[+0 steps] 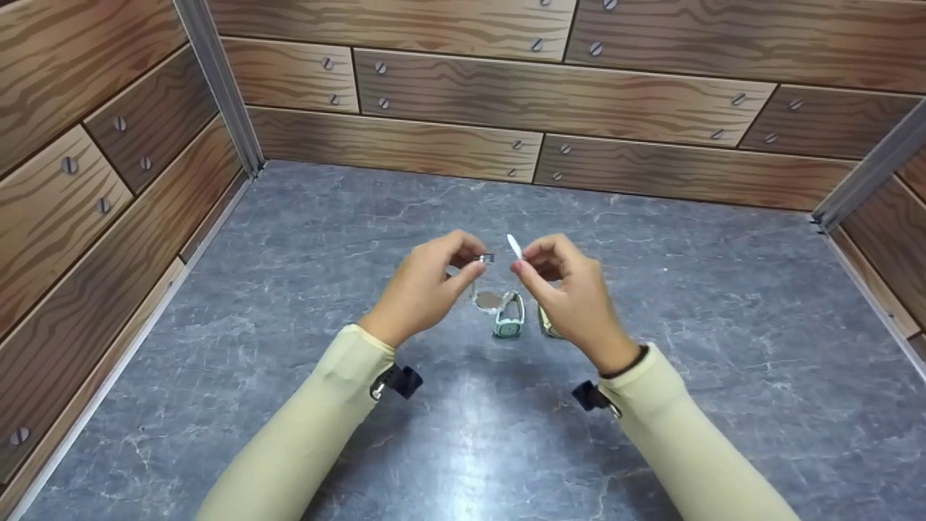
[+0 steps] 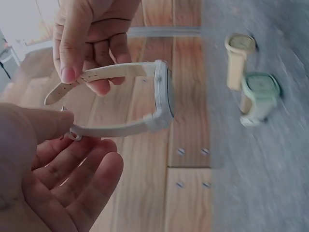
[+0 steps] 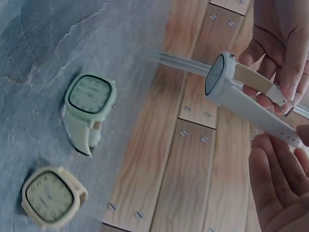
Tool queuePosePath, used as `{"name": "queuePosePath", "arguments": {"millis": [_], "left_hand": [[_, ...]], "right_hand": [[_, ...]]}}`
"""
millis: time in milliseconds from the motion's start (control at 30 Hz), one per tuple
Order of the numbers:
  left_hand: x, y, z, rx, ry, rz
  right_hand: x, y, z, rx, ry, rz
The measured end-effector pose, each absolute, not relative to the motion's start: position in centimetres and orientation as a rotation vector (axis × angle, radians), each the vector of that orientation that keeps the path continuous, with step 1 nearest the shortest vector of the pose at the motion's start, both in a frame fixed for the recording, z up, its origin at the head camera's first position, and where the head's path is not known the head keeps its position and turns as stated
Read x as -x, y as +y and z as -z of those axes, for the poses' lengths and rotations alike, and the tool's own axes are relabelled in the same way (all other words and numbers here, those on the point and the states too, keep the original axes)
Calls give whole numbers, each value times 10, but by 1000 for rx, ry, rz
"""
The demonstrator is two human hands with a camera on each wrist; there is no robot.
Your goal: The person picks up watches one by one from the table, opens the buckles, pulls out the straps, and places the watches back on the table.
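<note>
White watch (image 2: 161, 94) hangs in the air between both hands above the grey marble-look tabletop (image 1: 723, 304), its square face turned sideways and its two straps spread apart. The left hand (image 1: 427, 286) pinches the buckle end of one strap between thumb and fingers; the right hand (image 1: 571, 293) pinches the tip of the punched strap, other fingers loosely curled. I'd judge it light, the straps soft and bendy, the case hard and its glass easy to scratch, so the strap ends or the case sides look like the safe places to hold. Below, resting on the tabletop, a mint-green watch (image 3: 88, 104) sits just beside a cream watch (image 3: 50, 195). Wood-plank walls (image 1: 506, 94) close in the space.
</note>
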State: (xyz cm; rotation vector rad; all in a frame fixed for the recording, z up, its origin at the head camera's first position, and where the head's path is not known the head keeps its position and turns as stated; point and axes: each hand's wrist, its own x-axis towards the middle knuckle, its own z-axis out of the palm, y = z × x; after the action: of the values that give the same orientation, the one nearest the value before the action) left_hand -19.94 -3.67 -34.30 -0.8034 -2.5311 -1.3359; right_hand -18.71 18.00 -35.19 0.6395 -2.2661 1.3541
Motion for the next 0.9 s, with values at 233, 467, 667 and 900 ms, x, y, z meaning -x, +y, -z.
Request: {"name": "queuePosePath", "arguments": {"millis": [233, 467, 667, 900], "left_hand": [[223, -45, 365, 637, -2638, 1491], [249, -51, 393, 483, -2817, 1436], [262, -55, 406, 427, -2943, 1321], [271, -62, 414, 390, -2984, 1159]], "right_hand": [[214, 165, 365, -519, -2450, -1386], [240, 149, 386, -450, -2807, -1257], [258, 139, 394, -407, -2953, -1106], [271, 128, 400, -407, -3042, -909]]}}
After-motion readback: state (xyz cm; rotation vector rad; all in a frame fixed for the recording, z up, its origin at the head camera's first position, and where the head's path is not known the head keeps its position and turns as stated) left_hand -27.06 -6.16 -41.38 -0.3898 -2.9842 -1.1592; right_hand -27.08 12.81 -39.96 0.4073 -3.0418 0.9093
